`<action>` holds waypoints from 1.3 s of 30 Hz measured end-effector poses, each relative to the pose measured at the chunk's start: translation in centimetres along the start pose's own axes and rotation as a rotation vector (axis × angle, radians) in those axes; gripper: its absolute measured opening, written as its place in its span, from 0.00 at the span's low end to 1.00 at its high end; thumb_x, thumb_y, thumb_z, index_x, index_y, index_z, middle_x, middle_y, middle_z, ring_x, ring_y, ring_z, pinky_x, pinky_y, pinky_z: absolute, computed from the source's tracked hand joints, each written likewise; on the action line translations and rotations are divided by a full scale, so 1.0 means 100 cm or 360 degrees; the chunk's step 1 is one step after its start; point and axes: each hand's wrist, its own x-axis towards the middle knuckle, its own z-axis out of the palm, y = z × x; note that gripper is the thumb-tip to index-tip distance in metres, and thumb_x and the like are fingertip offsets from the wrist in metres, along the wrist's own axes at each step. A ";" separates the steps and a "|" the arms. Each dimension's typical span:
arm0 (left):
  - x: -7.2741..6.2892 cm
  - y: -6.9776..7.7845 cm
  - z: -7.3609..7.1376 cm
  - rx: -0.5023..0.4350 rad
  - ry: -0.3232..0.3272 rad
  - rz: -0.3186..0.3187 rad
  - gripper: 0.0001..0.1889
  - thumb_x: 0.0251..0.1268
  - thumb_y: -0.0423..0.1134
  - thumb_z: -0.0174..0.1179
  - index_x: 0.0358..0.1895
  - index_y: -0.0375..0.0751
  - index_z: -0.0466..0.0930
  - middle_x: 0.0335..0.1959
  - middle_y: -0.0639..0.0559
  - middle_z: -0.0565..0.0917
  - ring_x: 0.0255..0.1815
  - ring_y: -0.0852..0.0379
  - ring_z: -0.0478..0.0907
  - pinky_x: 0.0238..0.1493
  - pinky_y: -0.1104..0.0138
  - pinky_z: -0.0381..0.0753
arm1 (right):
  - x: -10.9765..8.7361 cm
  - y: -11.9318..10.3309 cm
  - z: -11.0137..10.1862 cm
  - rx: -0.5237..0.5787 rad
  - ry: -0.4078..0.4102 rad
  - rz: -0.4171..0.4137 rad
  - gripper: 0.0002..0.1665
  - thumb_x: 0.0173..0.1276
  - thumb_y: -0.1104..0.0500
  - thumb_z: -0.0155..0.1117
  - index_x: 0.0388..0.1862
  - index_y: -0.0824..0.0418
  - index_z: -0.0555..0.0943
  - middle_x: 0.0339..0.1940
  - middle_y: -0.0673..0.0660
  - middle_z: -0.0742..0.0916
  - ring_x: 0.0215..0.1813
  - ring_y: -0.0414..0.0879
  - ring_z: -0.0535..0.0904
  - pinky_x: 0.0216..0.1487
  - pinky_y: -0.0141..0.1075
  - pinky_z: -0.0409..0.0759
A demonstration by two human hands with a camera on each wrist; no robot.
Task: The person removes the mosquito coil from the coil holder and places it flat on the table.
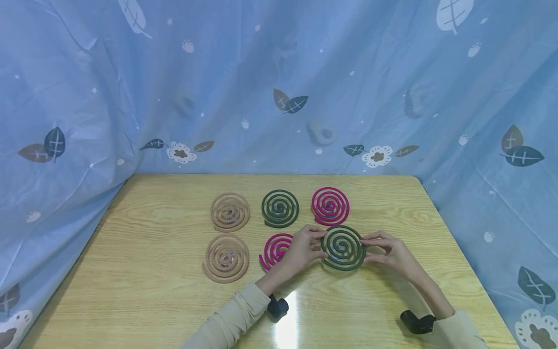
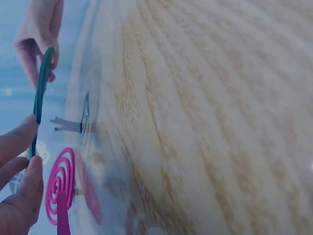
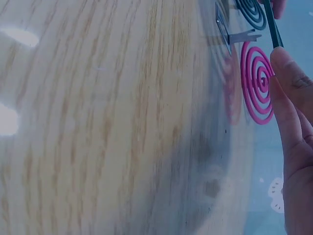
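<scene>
My left hand [image 1: 301, 249] and right hand [image 1: 388, 249] pinch opposite edges of a dark green mosquito coil [image 1: 342, 246]. Fingers and thumb meet its rim on each side. In the left wrist view this coil [image 2: 41, 88] shows edge-on, held above the table and roughly level. Below it a small metal coil stand [image 2: 84, 117] stands on the table, its forked prong pointing up. Partly behind my left hand is a pink coil [image 1: 277, 249]. Another pink coil [image 1: 330, 206] lies just beyond the held one, also seen in the right wrist view.
Farther left in the back row are a second green coil [image 1: 280, 208] and a tan coil [image 1: 230, 212]. A second tan coil [image 1: 225, 259] sits nearer. They rest on a wooden table [image 1: 144, 271]. A blue leaf-print curtain [image 1: 244, 63] hangs behind and along the sides.
</scene>
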 end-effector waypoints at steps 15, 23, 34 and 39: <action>-0.005 0.005 0.006 -0.0067 0.0050 0.0023 0.27 0.44 0.23 0.72 0.53 0.26 0.78 0.49 0.43 0.76 0.48 0.49 0.81 0.46 0.78 0.81 | -0.006 -0.002 -0.009 0.0140 -0.0035 0.0035 0.23 0.46 0.78 0.72 0.45 0.79 0.80 0.44 0.68 0.80 0.50 0.35 0.78 0.45 0.36 0.85; -0.006 0.010 0.011 -0.0126 0.0051 0.0055 0.24 0.43 0.21 0.71 0.50 0.23 0.79 0.45 0.41 0.77 0.47 0.46 0.81 0.46 0.76 0.82 | -0.011 -0.007 -0.017 0.0197 -0.0067 0.0033 0.22 0.48 0.78 0.70 0.46 0.79 0.80 0.46 0.69 0.81 0.52 0.36 0.77 0.46 0.35 0.84; -0.006 0.010 0.021 -0.0130 0.0073 0.0070 0.24 0.42 0.21 0.72 0.49 0.23 0.80 0.45 0.42 0.76 0.44 0.45 0.82 0.44 0.77 0.82 | -0.019 -0.009 -0.026 0.0244 -0.0101 0.0158 0.22 0.53 0.75 0.69 0.49 0.79 0.78 0.52 0.66 0.80 0.54 0.36 0.77 0.45 0.32 0.84; -0.006 0.012 0.025 -0.0126 0.0088 0.0083 0.24 0.42 0.21 0.72 0.48 0.23 0.80 0.45 0.42 0.77 0.44 0.47 0.81 0.44 0.77 0.82 | -0.021 -0.008 -0.029 0.0306 -0.0121 0.0189 0.23 0.55 0.76 0.68 0.51 0.80 0.77 0.52 0.70 0.78 0.56 0.37 0.76 0.50 0.34 0.83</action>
